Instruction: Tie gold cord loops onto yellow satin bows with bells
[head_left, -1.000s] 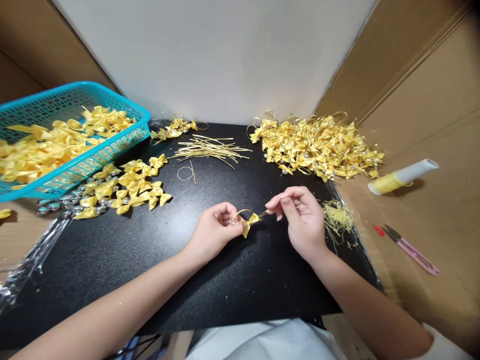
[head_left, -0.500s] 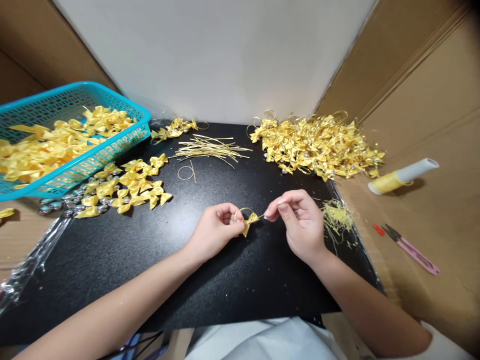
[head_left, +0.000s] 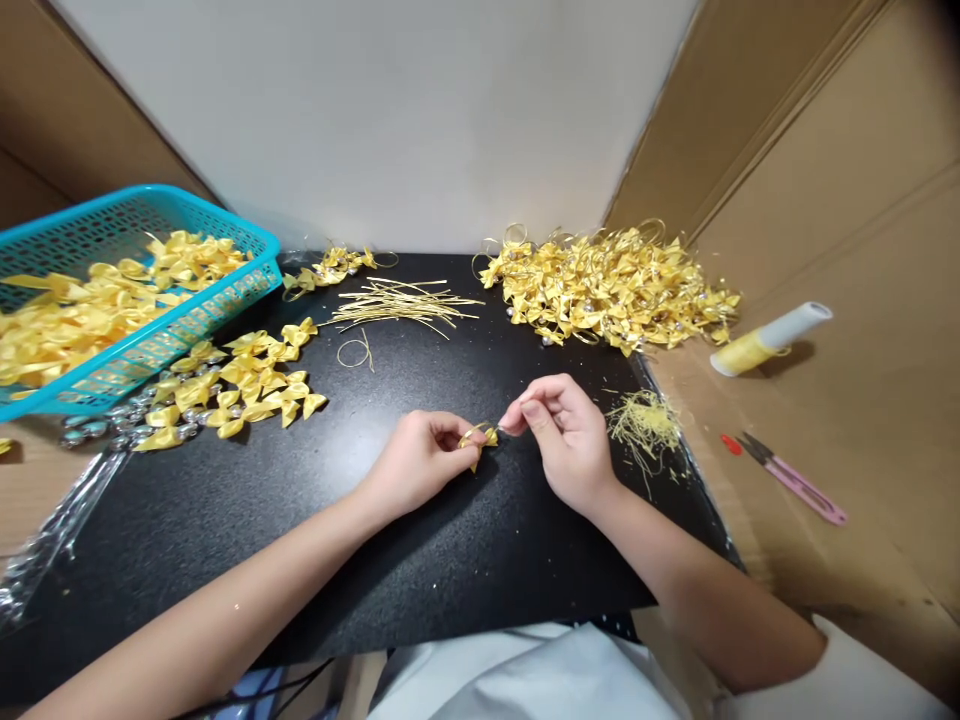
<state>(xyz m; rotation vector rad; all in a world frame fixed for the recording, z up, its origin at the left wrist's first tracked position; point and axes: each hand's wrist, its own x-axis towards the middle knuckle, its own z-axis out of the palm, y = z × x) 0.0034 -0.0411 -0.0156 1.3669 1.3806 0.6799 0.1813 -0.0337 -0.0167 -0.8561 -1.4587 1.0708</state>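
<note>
My left hand point(head_left: 420, 462) is closed in a pinch on a small yellow ribbon bow point(head_left: 481, 439) with a gold cord loop, just above the black mat point(head_left: 315, 520). My right hand point(head_left: 564, 432) is closed too, pinching the gold cord end at the bow's right side. Both hands meet at the mat's middle. A scatter of loose yellow bows point(head_left: 240, 385) lies to the left, and a bundle of cut gold cords point(head_left: 397, 300) lies beyond the hands.
A teal basket point(head_left: 161, 335) of yellow ribbon sits far left. A big heap of finished bows point(head_left: 615, 290) lies at the back right. Thread scraps point(head_left: 645, 425), a yellow thread spool point(head_left: 765, 340) and pink snips point(head_left: 791, 480) lie right. Cardboard walls enclose the sides.
My right hand has moved left, closer to the left hand, so the gap at the bow has closed. The view has shifted slightly, moving everything left.
</note>
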